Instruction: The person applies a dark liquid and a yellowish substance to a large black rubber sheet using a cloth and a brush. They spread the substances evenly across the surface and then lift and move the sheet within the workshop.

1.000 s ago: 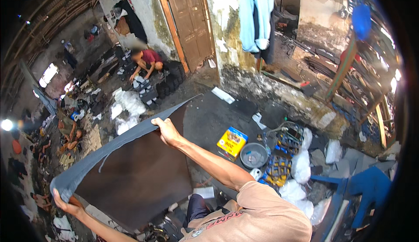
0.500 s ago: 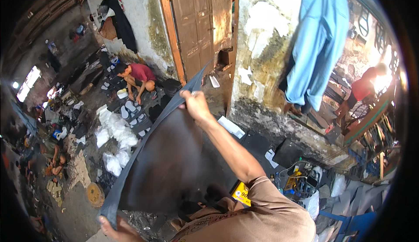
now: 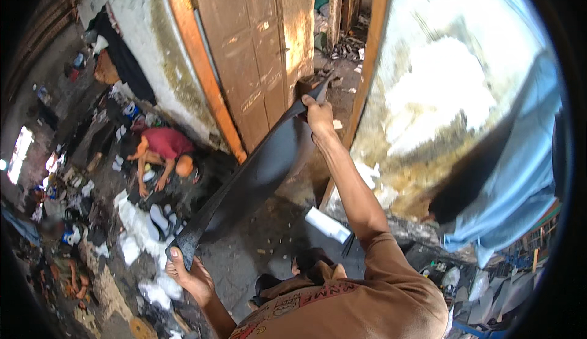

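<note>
Currently we hold dark sheet (image 3: 257, 174) stretched: left hand (image 3: 189, 275) and right hand (image 3: 319, 119) both clamped on ends. Risk: sagging middle swings, clips wooden door (image 3: 257, 51) or crouching person (image 3: 162, 152), edge slips from pinch.

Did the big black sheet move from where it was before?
Yes. The black sheet has swung toward the brown door; its top corner in the right hand now overlaps it. The left hand holds the lower end.

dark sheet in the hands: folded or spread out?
Spread out. The dark sheet runs stretched between the left hand at its lower corner and the right hand at its upper one, sagging slightly, no fold visible.
</note>
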Demonstrator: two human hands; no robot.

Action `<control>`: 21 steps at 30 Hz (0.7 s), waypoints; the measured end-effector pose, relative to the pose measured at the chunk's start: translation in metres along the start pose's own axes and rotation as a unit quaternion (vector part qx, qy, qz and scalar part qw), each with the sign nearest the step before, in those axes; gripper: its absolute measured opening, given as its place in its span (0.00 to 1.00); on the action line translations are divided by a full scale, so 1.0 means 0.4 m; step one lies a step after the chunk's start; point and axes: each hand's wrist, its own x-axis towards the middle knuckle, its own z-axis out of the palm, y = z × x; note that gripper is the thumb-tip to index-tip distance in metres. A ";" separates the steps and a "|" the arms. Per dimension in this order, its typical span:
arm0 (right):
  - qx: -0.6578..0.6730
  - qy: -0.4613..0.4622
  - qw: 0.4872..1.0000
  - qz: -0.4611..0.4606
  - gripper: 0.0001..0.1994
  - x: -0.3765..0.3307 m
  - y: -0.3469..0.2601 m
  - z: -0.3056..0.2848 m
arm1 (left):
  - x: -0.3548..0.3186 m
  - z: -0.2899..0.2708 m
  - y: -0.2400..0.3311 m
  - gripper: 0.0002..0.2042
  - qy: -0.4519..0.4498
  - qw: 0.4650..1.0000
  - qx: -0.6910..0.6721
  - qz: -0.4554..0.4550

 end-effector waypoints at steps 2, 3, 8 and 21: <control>-0.003 0.056 0.998 -0.017 0.23 0.155 0.006 0.034 | 0.146 0.111 -0.096 0.16 -0.009 1.000 -0.022 -0.015; 0.009 0.099 0.995 -0.029 0.23 0.244 0.006 0.007 | 0.207 0.196 -0.154 0.15 -0.022 0.999 -0.036 -0.031; 0.089 0.161 0.982 -0.037 0.15 0.611 0.032 -0.013 | 0.490 0.456 -0.465 0.17 -0.133 0.989 -0.029 -0.056; 0.135 0.467 0.861 -0.152 0.16 1.252 0.057 -0.466 | 0.849 1.449 -1.124 0.08 -0.437 0.859 -0.067 -0.259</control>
